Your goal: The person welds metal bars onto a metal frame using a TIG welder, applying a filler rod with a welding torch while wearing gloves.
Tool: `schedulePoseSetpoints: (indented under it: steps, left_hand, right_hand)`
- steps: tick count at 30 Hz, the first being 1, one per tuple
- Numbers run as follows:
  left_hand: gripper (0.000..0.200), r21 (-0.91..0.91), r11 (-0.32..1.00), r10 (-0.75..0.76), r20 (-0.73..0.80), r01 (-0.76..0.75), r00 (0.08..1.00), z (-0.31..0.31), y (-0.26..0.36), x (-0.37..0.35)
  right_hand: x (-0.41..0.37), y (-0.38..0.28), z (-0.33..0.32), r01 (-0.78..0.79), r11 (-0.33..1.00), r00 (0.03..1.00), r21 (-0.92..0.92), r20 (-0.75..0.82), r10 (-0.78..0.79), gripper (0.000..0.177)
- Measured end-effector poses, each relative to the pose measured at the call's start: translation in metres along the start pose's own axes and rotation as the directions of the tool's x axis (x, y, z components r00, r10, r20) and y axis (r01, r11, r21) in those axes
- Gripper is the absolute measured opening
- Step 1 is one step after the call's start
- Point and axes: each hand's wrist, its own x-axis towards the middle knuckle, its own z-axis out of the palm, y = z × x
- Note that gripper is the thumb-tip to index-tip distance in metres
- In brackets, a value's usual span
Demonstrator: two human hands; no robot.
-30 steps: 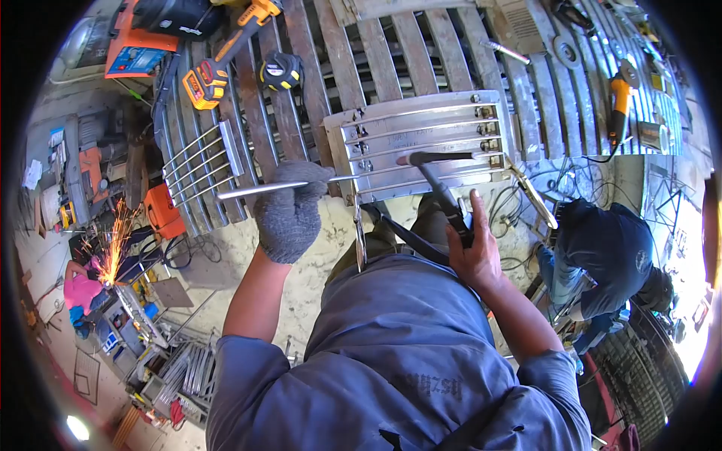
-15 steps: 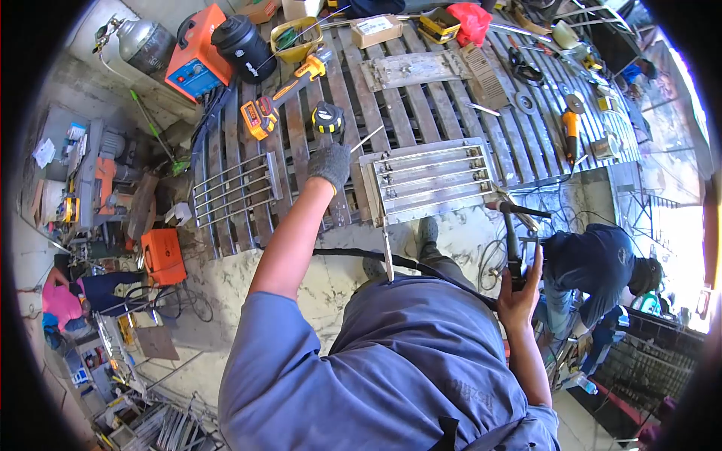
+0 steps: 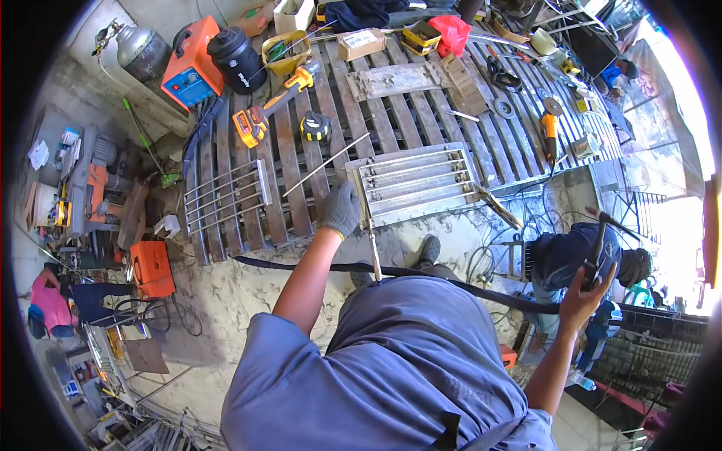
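Gloved left grip [image 3: 340, 209] sits at the left edge of the barred metal panel [image 3: 417, 180]; the glove hides the fingertips from this angle, so whether it is pinched on the rim or merely beside it cannot be told. Bare right grip [image 3: 577, 302] is wrapped round a black torch-like tool [image 3: 598, 252], well apart from the panel. That panel lies at the near edge of the slatted tabletop [image 3: 299, 214], a plier-like clamp [image 3: 374, 252] jutting from its near left corner and a second clamp [image 3: 500, 209] at its right end. It looks stiff and fairly heavy, probably smooth under knit fabric; the outer rim seems a surer hold than the slim bars. Off its left side, the loose rod [image 3: 327, 165] should be light and rigid, best taken near the middle. Bare slats beyond the panel, and towards the orange grinder [image 3: 551, 128], leave room; the small grate [image 3: 229, 197] bounds the left, while the dark cable [image 3: 489, 295] crosses in front of the waist.
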Motion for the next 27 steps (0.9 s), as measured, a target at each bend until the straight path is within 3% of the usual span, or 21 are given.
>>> schedulePoseSetpoints:
  steps: [2,4,5,7,9,11,13,18,23,25,27]
  left_hand:
    - [0.019,0.010,0.997,0.075,-0.104,-0.074,0.992,0.007,-0.007,-0.023]
    - [0.017,-0.031,0.990,0.128,-0.231,-0.139,0.965,0.009,-0.004,-0.046]
    - [0.016,-0.080,0.983,0.134,-0.308,-0.165,0.942,0.002,0.004,-0.056]
    - [0.014,-0.149,0.988,-0.067,-0.128,0.048,0.990,-0.016,0.009,-0.070]
    - [0.018,-0.017,1.000,-0.021,-0.251,0.017,0.968,-0.022,0.008,-0.084]
    - [0.019,0.022,0.999,-0.039,-0.323,0.048,0.946,-0.023,0.013,-0.094]
    - [0.021,0.022,0.997,-0.065,-0.371,0.078,0.926,-0.024,0.032,-0.103]
    - [0.028,0.040,0.981,-0.153,-0.445,0.190,0.882,-0.012,0.089,-0.108]
    - [0.031,0.054,0.983,-0.134,-0.451,0.177,0.882,0.020,0.141,-0.109]
    - [0.032,0.036,0.980,-0.163,-0.431,0.198,0.888,0.035,0.158,-0.114]
    - [0.030,0.079,0.979,-0.143,-0.395,0.189,0.907,0.043,0.179,-0.118]
  right_hand:
    - [0.042,0.016,0.015,0.128,0.989,0.992,-0.075,0.005,-0.128,0.087]
    - [0.083,0.023,0.041,0.171,0.964,0.984,-0.202,0.082,-0.157,0.086]
    - [0.102,0.015,0.054,0.111,0.965,0.987,-0.238,0.142,-0.078,0.084]
    - [0.139,0.021,0.091,0.207,0.971,0.965,-0.122,0.190,-0.182,0.083]
    - [0.176,0.026,0.133,0.112,0.980,0.944,-0.162,0.325,-0.054,0.083]
    - [0.207,0.062,0.190,0.222,0.968,0.912,-0.121,0.377,-0.162,0.087]
    - [0.224,0.072,0.231,0.165,0.981,0.868,-0.104,0.487,-0.094,0.086]
    - [0.237,0.107,0.328,0.261,0.964,0.833,-0.045,0.515,-0.201,0.091]
    - [0.239,0.117,0.364,0.180,0.984,0.779,-0.005,0.611,-0.139,0.093]
    - [0.238,0.099,0.351,0.153,0.983,0.715,-0.098,0.698,-0.042,0.095]
    - [0.236,0.114,0.365,0.159,0.987,0.743,0.021,0.656,-0.134,0.098]
